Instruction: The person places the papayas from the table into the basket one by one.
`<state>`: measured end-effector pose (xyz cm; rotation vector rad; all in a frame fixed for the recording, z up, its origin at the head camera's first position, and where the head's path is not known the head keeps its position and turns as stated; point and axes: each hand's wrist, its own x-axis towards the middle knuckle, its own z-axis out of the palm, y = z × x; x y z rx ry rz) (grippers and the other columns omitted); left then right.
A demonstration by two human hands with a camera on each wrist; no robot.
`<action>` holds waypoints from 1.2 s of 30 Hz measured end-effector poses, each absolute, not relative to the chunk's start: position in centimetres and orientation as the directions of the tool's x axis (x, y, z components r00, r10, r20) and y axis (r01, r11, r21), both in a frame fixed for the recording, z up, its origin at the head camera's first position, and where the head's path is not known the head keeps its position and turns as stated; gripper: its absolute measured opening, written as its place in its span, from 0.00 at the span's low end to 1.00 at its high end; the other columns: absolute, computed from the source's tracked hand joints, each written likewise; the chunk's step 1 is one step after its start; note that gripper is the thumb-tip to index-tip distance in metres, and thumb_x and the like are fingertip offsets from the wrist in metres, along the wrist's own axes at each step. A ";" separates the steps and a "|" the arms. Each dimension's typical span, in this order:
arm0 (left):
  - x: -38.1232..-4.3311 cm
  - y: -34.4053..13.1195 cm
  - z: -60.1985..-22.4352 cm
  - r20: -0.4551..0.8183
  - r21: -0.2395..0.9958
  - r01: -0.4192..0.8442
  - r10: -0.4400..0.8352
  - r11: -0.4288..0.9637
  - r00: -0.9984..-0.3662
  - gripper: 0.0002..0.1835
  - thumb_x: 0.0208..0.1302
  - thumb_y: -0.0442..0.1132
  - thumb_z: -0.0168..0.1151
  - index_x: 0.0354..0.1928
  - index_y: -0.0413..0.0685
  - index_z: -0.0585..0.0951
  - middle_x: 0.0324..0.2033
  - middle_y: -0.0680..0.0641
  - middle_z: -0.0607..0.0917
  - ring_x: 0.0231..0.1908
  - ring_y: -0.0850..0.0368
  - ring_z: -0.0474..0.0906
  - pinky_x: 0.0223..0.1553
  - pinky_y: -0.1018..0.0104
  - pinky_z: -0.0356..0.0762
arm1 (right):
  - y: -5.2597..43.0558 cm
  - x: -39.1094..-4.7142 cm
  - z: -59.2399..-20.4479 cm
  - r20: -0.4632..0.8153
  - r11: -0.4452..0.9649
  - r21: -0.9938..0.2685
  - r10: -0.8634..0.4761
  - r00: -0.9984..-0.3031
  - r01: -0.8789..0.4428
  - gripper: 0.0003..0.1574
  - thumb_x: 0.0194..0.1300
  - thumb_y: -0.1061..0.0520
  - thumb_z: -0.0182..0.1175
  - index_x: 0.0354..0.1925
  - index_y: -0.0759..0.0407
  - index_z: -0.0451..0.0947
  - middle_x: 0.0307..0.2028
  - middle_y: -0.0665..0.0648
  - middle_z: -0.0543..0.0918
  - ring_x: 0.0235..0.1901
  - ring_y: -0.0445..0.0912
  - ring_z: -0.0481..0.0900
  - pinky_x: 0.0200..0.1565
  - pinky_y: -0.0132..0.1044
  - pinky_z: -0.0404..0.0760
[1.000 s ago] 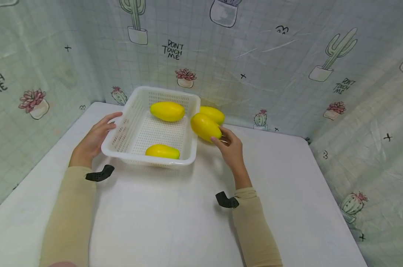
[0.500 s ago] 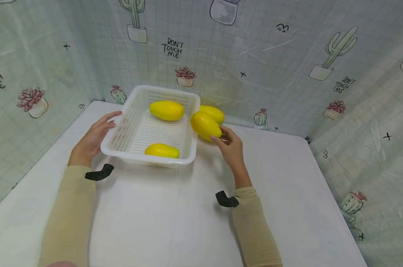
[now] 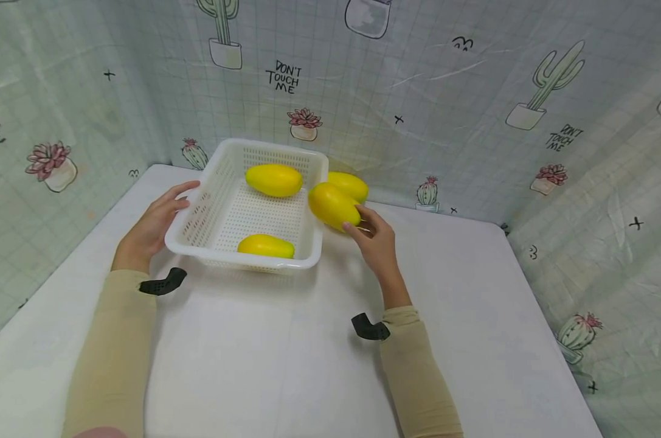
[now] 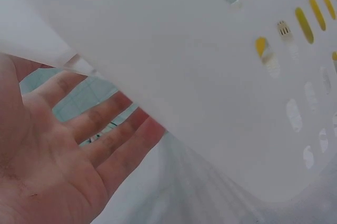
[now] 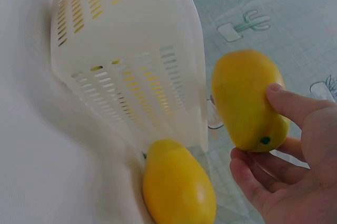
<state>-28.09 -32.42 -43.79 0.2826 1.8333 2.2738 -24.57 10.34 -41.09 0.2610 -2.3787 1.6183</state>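
Note:
My right hand pinches a yellow mango by its near end, thumb on one side and fingers on the other. The held mango is raised beside the right rim of a white perforated plastic basket. In the right wrist view, a second mango lies on the table below it, against the basket's outer wall. Inside the basket are two more mangoes, one at the back and one at the front. My left hand touches the basket's left side with its fingers extended; the rim hides some fingertips in the left wrist view.
A white-covered table extends in front and to the right of the basket. Behind and on both sides hangs a curtain printed with cacti, close to the basket's back edge.
My right hand has shifted slightly left with the mango, closer over the basket's right rim. The left hand and basket stay in place; the head view has tilted slightly.

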 end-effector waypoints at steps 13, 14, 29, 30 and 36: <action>-28.1 -32.5 -43.9 0.022 0.977 -0.041 0.290 -0.210 -0.957 0.26 0.70 0.41 0.43 0.69 0.62 0.56 0.67 0.48 0.59 0.56 0.56 0.68 0.44 0.66 0.77 | 9.6 -24.4 -41.1 0.307 0.341 -0.892 -0.028 -0.951 -0.298 0.32 0.55 0.46 0.64 0.58 0.51 0.70 0.55 0.54 0.76 0.49 0.48 0.76 0.52 0.37 0.76; -28.1 -32.5 -43.9 0.022 0.978 -0.040 0.291 -0.207 -0.956 0.26 0.70 0.41 0.43 0.69 0.62 0.56 0.67 0.48 0.59 0.56 0.56 0.68 0.44 0.66 0.77 | 9.5 -24.4 -41.2 0.311 0.344 -0.889 -0.031 -0.950 -0.302 0.32 0.55 0.45 0.63 0.58 0.51 0.71 0.54 0.54 0.76 0.49 0.47 0.76 0.52 0.36 0.76; -28.1 -32.4 -43.8 -0.014 0.982 -0.061 0.248 -0.181 -0.969 0.26 0.69 0.43 0.45 0.68 0.65 0.57 0.67 0.50 0.58 0.57 0.56 0.65 0.44 0.67 0.77 | 8.9 -24.8 -41.0 0.349 0.358 -0.864 -0.080 -0.934 -0.353 0.32 0.54 0.42 0.63 0.57 0.48 0.71 0.53 0.51 0.77 0.48 0.45 0.77 0.50 0.33 0.77; -28.1 -32.4 -43.8 -0.014 0.981 -0.061 0.250 -0.182 -0.968 0.26 0.69 0.44 0.45 0.68 0.65 0.57 0.67 0.50 0.58 0.57 0.56 0.65 0.44 0.67 0.77 | 8.8 -24.8 -40.9 0.347 0.358 -0.864 -0.083 -0.934 -0.353 0.32 0.54 0.42 0.63 0.57 0.48 0.71 0.52 0.51 0.77 0.48 0.45 0.77 0.50 0.33 0.77; -28.2 -32.4 -43.8 -0.011 0.980 -0.062 0.259 -0.191 -0.966 0.26 0.69 0.43 0.45 0.68 0.64 0.57 0.67 0.49 0.59 0.57 0.56 0.66 0.44 0.67 0.77 | 8.4 -24.8 -40.7 0.341 0.356 -0.866 -0.091 -0.936 -0.350 0.32 0.54 0.43 0.63 0.56 0.48 0.71 0.52 0.50 0.77 0.47 0.44 0.77 0.49 0.33 0.77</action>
